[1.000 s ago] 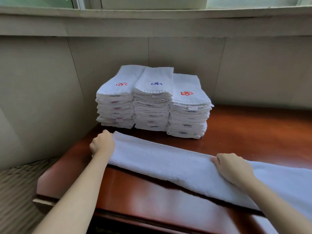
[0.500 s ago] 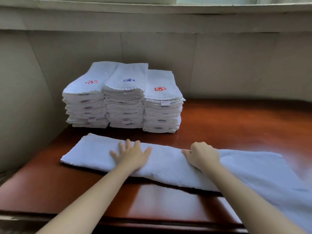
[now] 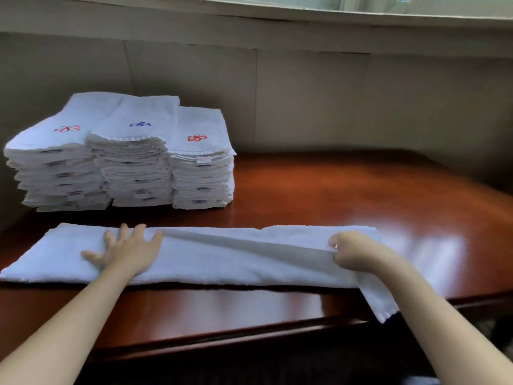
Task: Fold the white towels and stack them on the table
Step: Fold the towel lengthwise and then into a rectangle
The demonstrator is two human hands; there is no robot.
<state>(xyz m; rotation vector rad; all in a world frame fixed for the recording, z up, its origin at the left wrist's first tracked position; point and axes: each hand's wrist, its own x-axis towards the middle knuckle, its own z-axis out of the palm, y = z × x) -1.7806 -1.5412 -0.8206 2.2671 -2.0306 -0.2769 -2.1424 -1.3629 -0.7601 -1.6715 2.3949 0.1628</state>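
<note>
- The table (image 3: 347, 195) carries 3 stacks of folded towels (image 3: 133, 157) at its back left.
- The white towel (image 3: 222, 259) lies along the front, its right end newly lifted for folding.
- The left hand (image 3: 130, 252) presses it flat, fingers spread; the right hand (image 3: 354, 252) has slid to the end, fingers pinching it.

- Left hand (image 3: 126, 252) is pressing flat on long white towel (image 3: 236, 262) lying across table (image 3: 347, 190).
- Right hand (image 3: 356, 252) is pinching towel's right end.
- 3 folded stacks (image 3: 125, 162) are sitting behind, near wall.

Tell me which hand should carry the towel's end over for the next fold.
The right hand: it grips the towel near its right end. The left hand lies flat on it, likely better as an anchor.
</note>
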